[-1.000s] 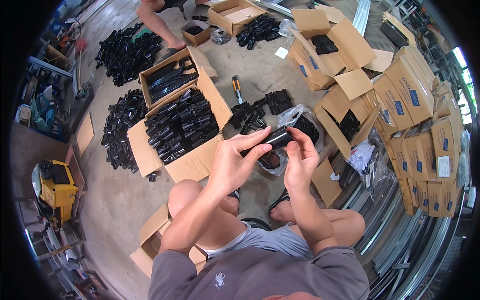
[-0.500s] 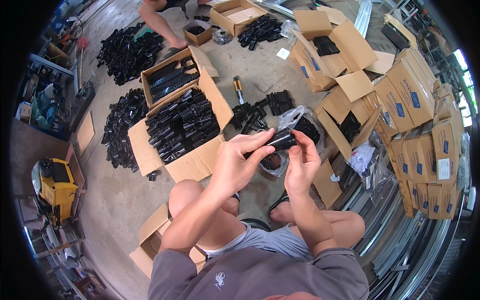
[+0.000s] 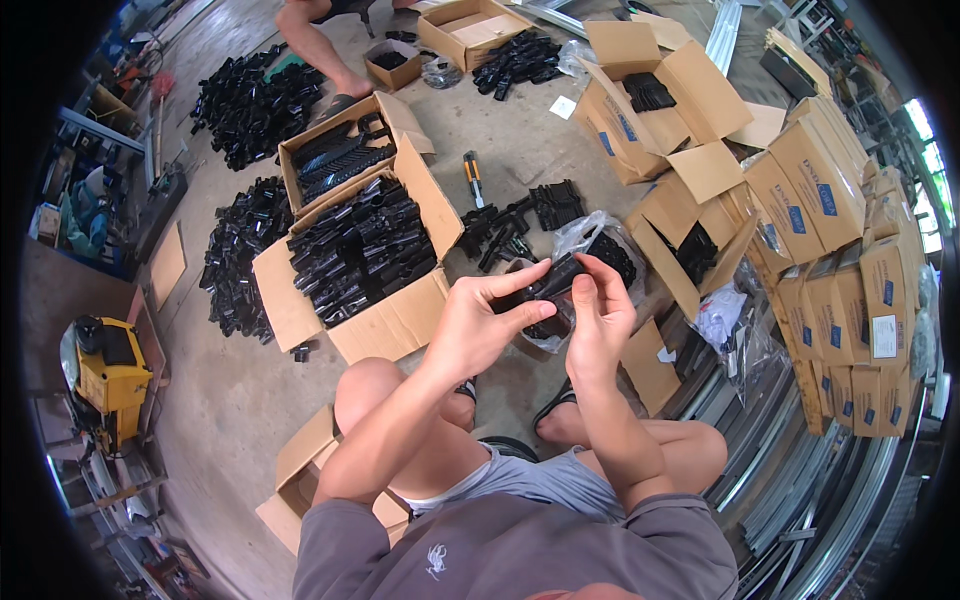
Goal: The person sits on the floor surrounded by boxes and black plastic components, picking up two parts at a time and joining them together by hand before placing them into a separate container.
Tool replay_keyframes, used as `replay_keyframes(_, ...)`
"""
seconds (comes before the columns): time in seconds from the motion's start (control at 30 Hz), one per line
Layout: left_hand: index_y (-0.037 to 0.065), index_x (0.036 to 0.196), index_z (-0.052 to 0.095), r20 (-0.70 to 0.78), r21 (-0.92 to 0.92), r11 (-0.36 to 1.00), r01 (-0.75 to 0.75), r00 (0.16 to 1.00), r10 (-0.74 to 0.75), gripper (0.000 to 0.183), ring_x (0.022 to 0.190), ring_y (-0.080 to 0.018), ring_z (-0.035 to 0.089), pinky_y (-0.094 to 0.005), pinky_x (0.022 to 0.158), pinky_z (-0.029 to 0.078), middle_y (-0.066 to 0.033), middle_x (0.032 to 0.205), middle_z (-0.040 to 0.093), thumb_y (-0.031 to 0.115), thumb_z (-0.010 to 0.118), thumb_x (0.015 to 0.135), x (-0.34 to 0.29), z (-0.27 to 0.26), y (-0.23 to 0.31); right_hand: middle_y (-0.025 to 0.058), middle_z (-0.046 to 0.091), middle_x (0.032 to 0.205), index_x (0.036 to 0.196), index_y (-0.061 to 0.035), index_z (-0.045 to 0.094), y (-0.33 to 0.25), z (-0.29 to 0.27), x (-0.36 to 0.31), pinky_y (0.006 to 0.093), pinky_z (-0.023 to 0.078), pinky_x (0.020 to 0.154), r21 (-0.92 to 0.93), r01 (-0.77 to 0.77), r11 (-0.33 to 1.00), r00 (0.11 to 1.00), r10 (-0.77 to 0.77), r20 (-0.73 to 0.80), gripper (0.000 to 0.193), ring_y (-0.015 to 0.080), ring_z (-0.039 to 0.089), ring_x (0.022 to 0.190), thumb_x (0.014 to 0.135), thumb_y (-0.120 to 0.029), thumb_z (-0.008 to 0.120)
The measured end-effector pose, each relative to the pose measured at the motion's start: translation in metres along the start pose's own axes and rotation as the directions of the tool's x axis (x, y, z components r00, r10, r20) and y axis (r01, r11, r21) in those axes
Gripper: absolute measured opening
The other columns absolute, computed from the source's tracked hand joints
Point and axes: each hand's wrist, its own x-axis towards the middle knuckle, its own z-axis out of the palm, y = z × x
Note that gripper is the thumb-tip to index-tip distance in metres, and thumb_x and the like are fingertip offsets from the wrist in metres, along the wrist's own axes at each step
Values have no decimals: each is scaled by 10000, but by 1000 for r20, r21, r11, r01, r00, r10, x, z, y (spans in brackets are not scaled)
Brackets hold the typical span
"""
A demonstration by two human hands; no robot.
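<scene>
A black, glossy piece [image 3: 553, 282], longish and plastic-looking, is held up before me between both hands. My left hand [image 3: 480, 322] has thumb and forefinger on its left end, one above and one below. The thumb and fingers of my right hand [image 3: 601, 325] pinch its right end. Just beyond lie a clear bag [image 3: 588, 232] with black parts in it, some dark assembled pieces [image 3: 490, 232] and a bundle of black parts [image 3: 557, 204]. Part of the bag is hidden by my hands.
An open carton [image 3: 440, 215] packed with black pieces stands left of centre, beside heaps of similar parts [image 3: 240, 265]. An orange-handled tool [image 3: 472, 178] lies on the floor. Cartons [image 3: 790, 195] and metal profiles [image 3: 780, 500] are on the right. Another person's leg [image 3: 325, 55] shows at the back.
The black piece has been turned in my fingers and shows a different side. My right hand has shifted slightly left, and my left thumb and forefinger sit wider apart.
</scene>
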Motion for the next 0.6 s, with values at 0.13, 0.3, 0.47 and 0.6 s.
replay_keyframes(0.13, 64, 1264, 645, -2, 1, 988, 153, 988, -153, 439, 847, -23, 572, -209, 757, 504, -24, 1034, 709, 51, 755, 838, 1, 2, 14, 71, 652, 1067, 1146, 37, 603, 4, -2, 2, 240, 478, 846, -11, -49, 999, 999, 48, -23, 303, 109, 609, 957, 940, -173, 675)
replay_keyframes(0.3, 31, 1260, 637, 2, -133, 988, 72, 997, -73, 422, 894, -42, 583, -225, 795, 506, -54, 1079, 708, 41, 738, 850, 1, 0, -4, 63, 649, 1050, 1133, 31, 597, -1, 1, 1, 232, 489, 787, 34, -68, 997, 998, 69, -9, 292, 90, 602, 918, 954, -192, 656)
replay_keyframes(0.47, 14, 1276, 618, -56, -30, 1000, 0, 998, -2, 389, 961, -77, 598, -253, 864, 496, -89, 1111, 706, 54, 682, 894, -2, 5, -8, 62, 646, 1039, 1166, 16, 567, -6, 5, 0, 222, 487, 755, 22, -48, 999, 999, 48, 10, 308, 74, 590, 870, 963, -202, 643)
replay_keyframes(0.6, 4, 1278, 610, -73, 53, 999, 1, 997, 3, 381, 1037, -104, 596, -269, 906, 482, -129, 1162, 692, 59, 662, 905, -3, 11, 6, 67, 644, 1056, 1205, 24, 549, -7, 5, -1, 223, 489, 774, 21, 6, 1000, 1000, -5, -9, 339, 78, 590, 893, 963, -194, 643)
